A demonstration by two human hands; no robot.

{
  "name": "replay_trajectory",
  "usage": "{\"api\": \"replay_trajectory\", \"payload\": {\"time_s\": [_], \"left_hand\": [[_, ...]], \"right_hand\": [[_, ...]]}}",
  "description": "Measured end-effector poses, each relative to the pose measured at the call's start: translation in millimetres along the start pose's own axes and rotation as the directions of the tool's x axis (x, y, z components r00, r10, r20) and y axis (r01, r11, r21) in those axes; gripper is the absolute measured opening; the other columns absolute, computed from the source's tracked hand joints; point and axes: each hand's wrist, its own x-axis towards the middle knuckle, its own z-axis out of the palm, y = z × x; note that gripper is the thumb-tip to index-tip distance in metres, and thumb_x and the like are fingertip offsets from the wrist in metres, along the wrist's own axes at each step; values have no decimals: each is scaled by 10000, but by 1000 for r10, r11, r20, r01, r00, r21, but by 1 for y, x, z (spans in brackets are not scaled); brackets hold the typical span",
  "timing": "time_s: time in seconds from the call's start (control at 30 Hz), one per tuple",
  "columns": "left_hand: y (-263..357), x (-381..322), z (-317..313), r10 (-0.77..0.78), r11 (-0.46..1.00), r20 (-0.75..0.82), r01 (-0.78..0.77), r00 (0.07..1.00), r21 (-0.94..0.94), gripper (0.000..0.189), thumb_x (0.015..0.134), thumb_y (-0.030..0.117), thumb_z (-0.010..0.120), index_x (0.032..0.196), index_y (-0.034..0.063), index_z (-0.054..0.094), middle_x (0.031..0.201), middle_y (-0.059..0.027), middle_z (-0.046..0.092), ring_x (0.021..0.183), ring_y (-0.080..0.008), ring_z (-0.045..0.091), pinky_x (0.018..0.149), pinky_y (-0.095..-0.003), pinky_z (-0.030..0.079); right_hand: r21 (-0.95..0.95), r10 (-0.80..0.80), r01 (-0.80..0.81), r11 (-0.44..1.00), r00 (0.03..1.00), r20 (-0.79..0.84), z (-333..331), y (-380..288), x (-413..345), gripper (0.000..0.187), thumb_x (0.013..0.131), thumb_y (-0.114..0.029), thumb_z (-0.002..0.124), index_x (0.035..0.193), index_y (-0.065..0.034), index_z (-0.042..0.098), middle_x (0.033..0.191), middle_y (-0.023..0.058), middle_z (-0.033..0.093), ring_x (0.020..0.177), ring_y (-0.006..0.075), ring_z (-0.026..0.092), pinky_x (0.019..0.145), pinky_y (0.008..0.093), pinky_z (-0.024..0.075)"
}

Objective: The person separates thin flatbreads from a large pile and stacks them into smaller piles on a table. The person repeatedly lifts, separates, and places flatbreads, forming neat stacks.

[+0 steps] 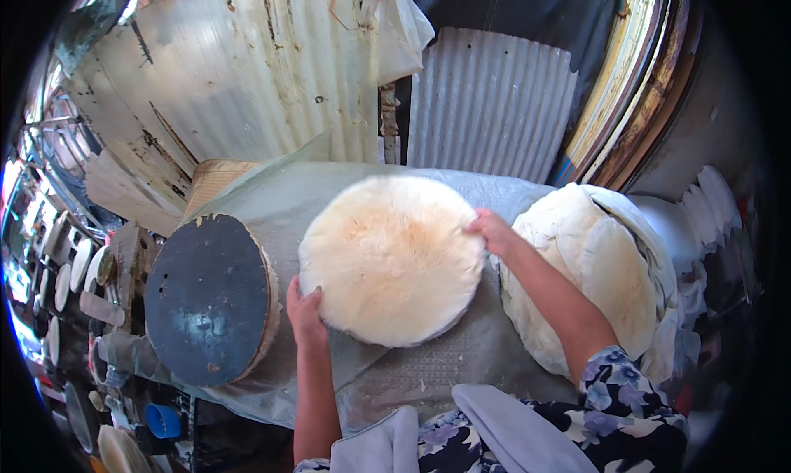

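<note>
A round, cream-coloured piece with a soft, furry-looking surface [392,263] spans the space between my hands, above the plastic-covered table [432,371]. My left hand [306,309] grips its lower left edge, thumb on top. At its upper right edge, my right hand [491,231] pinches the rim, with the fingers partly hidden. Left of it lies a dark round board [207,300] with pale, ragged material under its edge. On the right, beneath my right forearm, is a pile of similar cream round pieces [556,256], some folded over at the far side.
Corrugated sheets [494,96] stand behind the table. Long boards [636,96] lean at the back right. A blue plastic container [163,421] sits low at the left, near many round pale pieces [80,264]. White layered material [710,207] is at the far right.
</note>
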Motion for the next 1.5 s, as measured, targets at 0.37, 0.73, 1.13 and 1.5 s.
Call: {"api": "replay_trajectory", "payload": {"time_s": [0.37, 0.73, 1.13, 1.5], "left_hand": [[4, 57, 25, 500, 720, 16, -426, 866, 549, 625, 713, -116, 455, 1323, -9, 369, 1293, -153, 448, 1182, -234, 446, 998, -329, 343], [-22, 144, -34, 545, 399, -138, -111, 827, 910, 601, 743, -59, 511, 1323, 3, 366, 1315, -194, 419, 1220, -322, 403, 1014, -406, 316], [-53, 68, 8, 221, -354, 527, -436, 821, 827, 491, 802, 313, 584, 1235, 94, 509, 1333, -129, 433, 1272, -297, 342, 1021, -449, 212], [-64, 42, 36, 242, -303, 709, -642, 663, 704, 515, 820, 302, 558, 1268, 65, 468, 1370, -146, 394, 1290, -305, 323, 1016, -472, 227]], "right_hand": [[-17, -184, 183, 983, 977, -109, 51, -9, 15, 315, 716, 89, 525, 1026, 33, 546, 955, 102, 610, 848, 197, 598, 797, 326, 488], [-696, -281, 83, 713, 944, -175, 76, 11, 131, 394, 715, -39, 621, 1095, 2, 524, 996, 157, 609, 905, 318, 587, 829, 403, 460], [-879, -425, 456, -141, 774, 470, 78, 58, 90, 582, 811, -425, 534, 1228, -26, 456, 1308, 194, 405, 1260, 320, 328, 1029, 454, 237], [-769, -680, 615, 174, 640, 358, 64, 42, -135, 537, 785, -328, 630, 1178, 4, 478, 1211, 193, 467, 1181, 326, 413, 959, 460, 311]]}}
